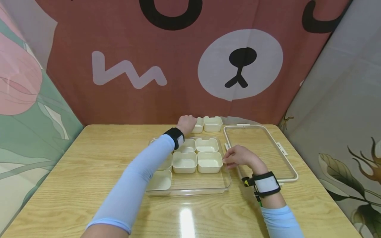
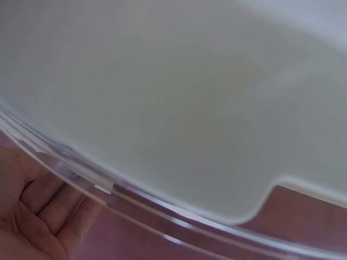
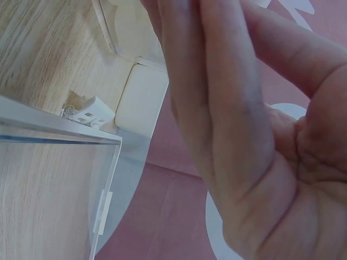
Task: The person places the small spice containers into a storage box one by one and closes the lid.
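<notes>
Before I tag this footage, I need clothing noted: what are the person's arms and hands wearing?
Light-blue fabric sleeves on both arms; black wrist straps with pale rectangular patches, the right one also carrying small black hardware marked yellow. Both hands are bare.

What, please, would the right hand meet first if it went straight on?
The right hand would probably meet the nearest cream box in the clear tray; whether they touch is unclear.
</notes>
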A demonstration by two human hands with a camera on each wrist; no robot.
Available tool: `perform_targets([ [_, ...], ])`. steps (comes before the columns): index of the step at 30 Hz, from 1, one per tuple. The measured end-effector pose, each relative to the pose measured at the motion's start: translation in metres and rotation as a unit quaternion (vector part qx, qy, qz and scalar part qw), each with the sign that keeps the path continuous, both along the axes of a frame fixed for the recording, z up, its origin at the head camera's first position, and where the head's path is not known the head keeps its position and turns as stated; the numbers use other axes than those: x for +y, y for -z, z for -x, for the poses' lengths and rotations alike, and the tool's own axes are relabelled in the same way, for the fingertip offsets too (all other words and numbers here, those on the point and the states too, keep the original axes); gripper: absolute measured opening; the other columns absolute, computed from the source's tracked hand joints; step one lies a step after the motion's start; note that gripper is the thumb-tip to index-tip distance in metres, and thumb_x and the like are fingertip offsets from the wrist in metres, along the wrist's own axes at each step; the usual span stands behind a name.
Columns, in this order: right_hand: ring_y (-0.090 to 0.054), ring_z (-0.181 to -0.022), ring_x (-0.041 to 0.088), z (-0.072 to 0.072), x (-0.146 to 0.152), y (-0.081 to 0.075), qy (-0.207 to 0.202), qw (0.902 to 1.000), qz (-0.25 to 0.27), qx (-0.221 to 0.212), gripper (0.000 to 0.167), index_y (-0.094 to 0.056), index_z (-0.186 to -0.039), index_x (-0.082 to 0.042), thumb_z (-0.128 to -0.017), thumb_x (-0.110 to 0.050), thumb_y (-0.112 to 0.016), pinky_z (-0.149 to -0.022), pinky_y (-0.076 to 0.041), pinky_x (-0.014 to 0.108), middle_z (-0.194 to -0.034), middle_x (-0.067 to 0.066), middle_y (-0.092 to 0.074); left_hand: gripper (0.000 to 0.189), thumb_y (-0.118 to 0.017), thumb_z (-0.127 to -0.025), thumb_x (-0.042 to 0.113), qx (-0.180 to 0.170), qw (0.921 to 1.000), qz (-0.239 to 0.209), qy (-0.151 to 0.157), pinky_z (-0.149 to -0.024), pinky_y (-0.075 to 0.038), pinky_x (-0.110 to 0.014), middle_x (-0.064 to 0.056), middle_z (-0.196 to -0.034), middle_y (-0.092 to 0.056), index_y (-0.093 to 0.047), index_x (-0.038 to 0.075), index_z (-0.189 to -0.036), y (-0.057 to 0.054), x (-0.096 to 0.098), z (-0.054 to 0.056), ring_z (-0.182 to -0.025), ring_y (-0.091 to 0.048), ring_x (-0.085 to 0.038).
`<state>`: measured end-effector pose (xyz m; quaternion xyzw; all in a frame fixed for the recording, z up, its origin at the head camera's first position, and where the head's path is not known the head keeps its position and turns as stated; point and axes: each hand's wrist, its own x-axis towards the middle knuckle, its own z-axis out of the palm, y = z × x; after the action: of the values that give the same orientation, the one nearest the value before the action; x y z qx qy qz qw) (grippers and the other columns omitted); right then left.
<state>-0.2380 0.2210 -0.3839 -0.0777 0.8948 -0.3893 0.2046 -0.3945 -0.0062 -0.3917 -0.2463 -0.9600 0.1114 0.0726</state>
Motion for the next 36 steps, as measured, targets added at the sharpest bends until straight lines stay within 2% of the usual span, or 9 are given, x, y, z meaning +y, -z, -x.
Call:
perform_targets([
  [9, -0.069, -0.07, 0.018, 0.0, 0.0, 0.001, 0.001, 1.0, 0.006, -0.002, 0.017, -0.067, -0.092, 0.004, -0.087, -0.012, -0.066, -0.072, -0.056, 0.039, -0.079, 0.009, -0.069, 0.023, -0.05, -0.096, 0.008, 0.009, 0.9999, -0.013, 0.003, -0.064, -0.056, -0.036, -0.005, -0.092, -0.07, -0.072, 0.013, -0.099, 0.0, -0.001, 0.0, -0.08, -0.066, -0.022],
  [15, -0.069, -0.07, 0.018, 0.0, -0.001, 0.001, 0.0, 1.0, 0.005, -0.002, 0.017, -0.067, -0.092, 0.005, -0.087, -0.012, -0.066, -0.072, -0.056, 0.039, -0.079, 0.009, -0.069, 0.02, -0.052, -0.095, 0.009, 0.036, 0.9992, -0.009, 0.014, -0.061, -0.055, -0.034, -0.004, -0.088, -0.07, -0.072, 0.014, -0.097, -0.001, -0.003, 0.0, -0.076, -0.066, -0.02],
  [21, -0.069, -0.069, 0.016, -0.001, -0.001, -0.001, 0.003, 1.0, -0.001, -0.002, 0.017, -0.067, -0.092, 0.004, -0.087, -0.012, -0.066, -0.072, -0.056, 0.039, -0.079, 0.008, -0.068, 0.018, -0.054, -0.095, 0.009, 0.051, 0.9983, -0.011, 0.027, -0.062, -0.055, -0.033, -0.003, -0.086, -0.07, -0.071, 0.014, -0.097, -0.008, -0.004, -0.003, -0.076, -0.065, -0.02],
  [29, -0.069, -0.07, 0.017, -0.001, -0.002, -0.002, 0.001, 1.0, 0.0, -0.006, 0.017, -0.066, -0.092, 0.004, -0.087, -0.012, -0.066, -0.073, -0.056, 0.039, -0.08, 0.009, -0.068, 0.015, -0.059, -0.093, 0.012, 0.056, 0.9975, -0.023, 0.035, -0.062, -0.054, -0.031, -0.003, -0.081, -0.069, -0.071, 0.014, -0.1, -0.028, -0.01, -0.018, -0.072, -0.064, -0.019],
  [36, -0.068, -0.068, 0.014, -0.002, -0.002, -0.003, 0.004, 0.9999, -0.008, -0.006, 0.017, -0.067, -0.092, 0.004, -0.087, -0.012, -0.066, -0.072, -0.056, 0.036, -0.079, 0.008, -0.068, 0.016, -0.056, -0.092, 0.008, 0.075, 0.9957, -0.022, 0.05, -0.056, -0.052, -0.03, -0.004, -0.075, -0.066, -0.071, 0.012, -0.095, -0.044, -0.014, -0.04, -0.067, -0.061, -0.019],
])
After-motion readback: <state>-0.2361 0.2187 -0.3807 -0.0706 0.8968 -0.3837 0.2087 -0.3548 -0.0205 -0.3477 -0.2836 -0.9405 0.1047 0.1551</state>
